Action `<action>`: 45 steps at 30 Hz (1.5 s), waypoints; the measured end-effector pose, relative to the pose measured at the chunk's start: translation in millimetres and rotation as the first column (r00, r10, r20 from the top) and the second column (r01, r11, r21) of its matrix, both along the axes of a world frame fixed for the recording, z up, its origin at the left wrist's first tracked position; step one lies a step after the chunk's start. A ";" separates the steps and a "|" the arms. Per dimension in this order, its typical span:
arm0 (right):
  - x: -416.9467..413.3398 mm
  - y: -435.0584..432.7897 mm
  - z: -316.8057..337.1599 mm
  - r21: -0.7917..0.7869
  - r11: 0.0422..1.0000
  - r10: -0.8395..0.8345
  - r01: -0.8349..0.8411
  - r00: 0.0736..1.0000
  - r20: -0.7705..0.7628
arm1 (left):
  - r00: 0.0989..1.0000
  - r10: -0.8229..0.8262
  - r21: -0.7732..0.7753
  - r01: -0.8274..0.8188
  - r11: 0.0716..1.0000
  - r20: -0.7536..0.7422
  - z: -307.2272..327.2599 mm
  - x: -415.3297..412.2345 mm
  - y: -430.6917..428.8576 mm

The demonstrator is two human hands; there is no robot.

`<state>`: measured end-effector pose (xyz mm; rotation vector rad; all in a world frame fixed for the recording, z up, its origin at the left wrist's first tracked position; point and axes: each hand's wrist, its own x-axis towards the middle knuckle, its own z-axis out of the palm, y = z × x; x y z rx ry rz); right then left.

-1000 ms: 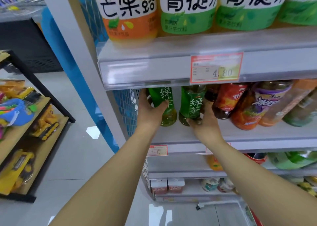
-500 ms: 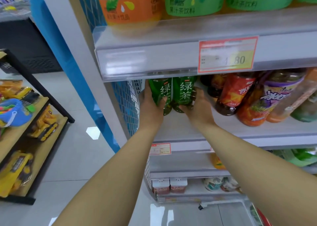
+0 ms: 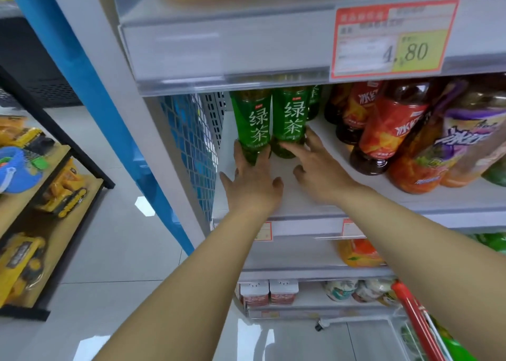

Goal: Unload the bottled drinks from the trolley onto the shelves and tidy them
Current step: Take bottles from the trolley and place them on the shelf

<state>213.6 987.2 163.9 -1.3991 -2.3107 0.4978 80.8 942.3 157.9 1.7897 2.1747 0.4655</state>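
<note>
Two green tea bottles stand upright side by side at the left end of the middle shelf [image 3: 315, 201]: a left green tea bottle [image 3: 253, 125] and a right green tea bottle [image 3: 291, 119]. My left hand [image 3: 253, 182] lies flat on the shelf with straight fingers touching the base of the left bottle. My right hand [image 3: 320, 169] has spread fingers, and its fingertips touch the base of the right bottle. A third green bottle [image 3: 315, 101] shows behind them. The red trolley handle [image 3: 416, 322] is at the bottom right.
Red iced-tea bottles [image 3: 388, 130] and a purple-labelled bottle [image 3: 465, 141] lean on the shelf to the right. A price tag [image 3: 391, 37] hangs on the upper shelf edge. A blue mesh side panel [image 3: 191, 147] closes the left end. Toy trucks [image 3: 63, 190] fill a rack at left.
Both hands have let go of the two green bottles and slid down to their bases with fingers straightened. The bottles now stand close together further back on the shelf. The camera has moved closer.
</note>
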 end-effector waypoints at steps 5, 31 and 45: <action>-13.0 44.4 -6.9 0.025 1.000 -0.018 0.016 0.997 0.069 | 0.972 -0.170 0.151 0.145 0.978 0.161 -13.5 -23.0 45.1; 23.1 -16.7 3.0 0.078 0.995 0.055 -0.057 0.998 0.024 | 0.969 -0.206 0.314 0.154 0.937 0.139 9.9 17.5 5.3; 331.8 -233.4 -87.2 -0.050 0.914 -0.403 0.402 0.915 -0.011 | 0.780 -0.465 0.175 0.433 0.884 0.420 -94.8 278.7 -153.2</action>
